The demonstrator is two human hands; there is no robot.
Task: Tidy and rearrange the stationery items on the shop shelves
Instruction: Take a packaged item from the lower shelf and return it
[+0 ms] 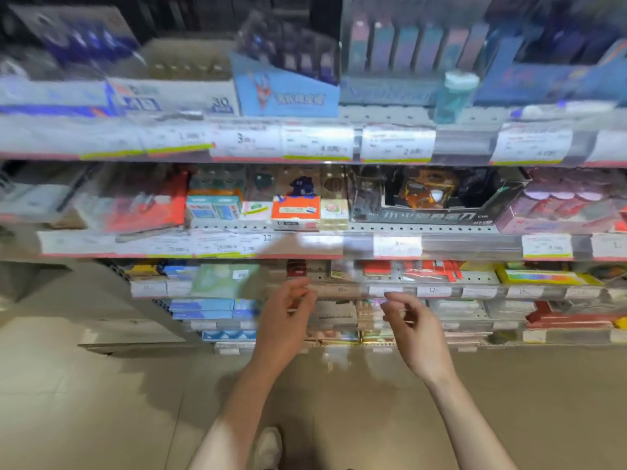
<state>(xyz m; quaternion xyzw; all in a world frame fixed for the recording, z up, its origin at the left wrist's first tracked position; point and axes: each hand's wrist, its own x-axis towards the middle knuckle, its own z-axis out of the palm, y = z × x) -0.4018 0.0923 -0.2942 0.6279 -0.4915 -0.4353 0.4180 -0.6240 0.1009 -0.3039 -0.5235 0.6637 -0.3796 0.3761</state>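
Observation:
Shop shelves of stationery fill the view, blurred by motion. My left hand [288,320] and my right hand [412,329] hover side by side in front of the lower shelves, fingers loosely curled and apart, holding nothing I can see. Above them, on the middle shelf, stand an orange and white box [296,212], small teal boxes [213,209] and a dark display box with a masked figure [431,198]. Behind my hands lie flat packs [334,313] on a low shelf, partly hidden by my fingers.
The top shelf carries a blue display carton [285,88], a white carton [176,93] and a teal bottle [454,96]. Price labels [397,144] line the shelf edges. A red pack [146,205] leans at the left. Tiled floor [101,401] and my shoe [268,449] lie below.

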